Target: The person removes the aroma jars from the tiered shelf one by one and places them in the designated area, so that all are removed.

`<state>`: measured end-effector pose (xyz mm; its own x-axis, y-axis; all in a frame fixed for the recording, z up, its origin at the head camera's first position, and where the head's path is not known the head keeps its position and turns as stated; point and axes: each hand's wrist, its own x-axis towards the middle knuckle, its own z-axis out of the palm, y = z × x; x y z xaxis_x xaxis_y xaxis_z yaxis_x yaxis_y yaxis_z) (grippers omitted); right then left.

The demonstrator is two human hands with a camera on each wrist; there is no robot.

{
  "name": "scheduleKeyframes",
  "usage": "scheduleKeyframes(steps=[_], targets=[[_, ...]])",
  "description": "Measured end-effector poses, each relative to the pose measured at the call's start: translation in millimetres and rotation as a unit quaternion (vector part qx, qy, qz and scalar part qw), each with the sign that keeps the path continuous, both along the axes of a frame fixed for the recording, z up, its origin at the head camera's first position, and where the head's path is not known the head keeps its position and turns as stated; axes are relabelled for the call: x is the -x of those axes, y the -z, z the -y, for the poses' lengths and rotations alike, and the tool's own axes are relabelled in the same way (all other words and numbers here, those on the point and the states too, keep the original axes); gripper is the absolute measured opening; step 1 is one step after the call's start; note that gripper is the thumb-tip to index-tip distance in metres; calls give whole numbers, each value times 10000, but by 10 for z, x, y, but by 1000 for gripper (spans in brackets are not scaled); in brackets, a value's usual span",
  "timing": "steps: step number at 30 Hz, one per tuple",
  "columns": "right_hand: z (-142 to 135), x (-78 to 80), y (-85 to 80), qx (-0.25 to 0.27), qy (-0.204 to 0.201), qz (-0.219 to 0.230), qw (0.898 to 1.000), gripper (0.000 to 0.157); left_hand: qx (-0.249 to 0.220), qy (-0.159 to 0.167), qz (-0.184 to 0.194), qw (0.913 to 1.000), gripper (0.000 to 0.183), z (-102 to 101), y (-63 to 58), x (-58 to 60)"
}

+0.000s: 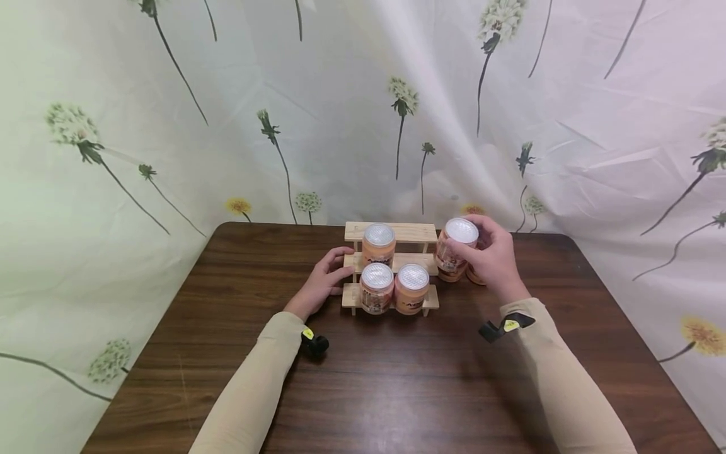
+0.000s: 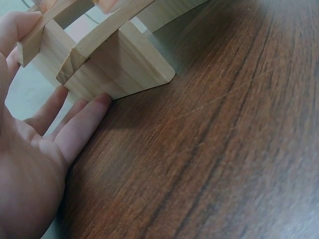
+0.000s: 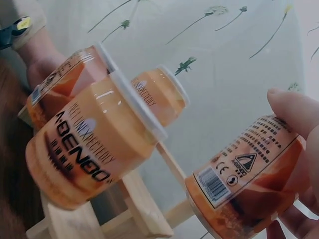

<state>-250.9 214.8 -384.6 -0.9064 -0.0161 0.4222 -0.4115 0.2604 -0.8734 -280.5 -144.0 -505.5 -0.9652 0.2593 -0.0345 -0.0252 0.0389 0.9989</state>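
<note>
A three-step wooden rack [image 1: 391, 232] stands on the table, with one orange jar [image 1: 378, 253] on its middle step and two more jars, a left one [image 1: 377, 295] and a right one [image 1: 411, 297], along the front step. My left hand [image 1: 322, 282] rests at the rack's left end, its fingertips touching the wooden side panel [image 2: 99, 74] in the left wrist view. Just right of the rack, my right hand [image 1: 495, 257] grips another orange jar [image 1: 452, 255] with a clear lid; its label and barcode show in the right wrist view. Behind that hand, a further jar [image 1: 475, 277] is mostly hidden.
The dark wood table [image 1: 386, 391] runs up to a white curtain [image 1: 340, 94] printed with dandelions. Black straps with small cameras sit on both wrists, the left device [image 1: 315, 345] close above the tabletop.
</note>
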Motion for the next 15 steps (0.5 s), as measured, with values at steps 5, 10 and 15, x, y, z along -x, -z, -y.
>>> scheduleKeyframes(steps=[5,10,15], targets=[[-69,-37,56,-160,-30,-92,9998,44,-27,9,0,10000,44,2,-6,0],[-124,-84,112,-238,-108,49,9996,46,-52,8,-15,10000,45,2,1,-1],[-178,-117,178,-365,-121,145,9992,48,-54,-5,-18,10000,46,-1,8,-2]])
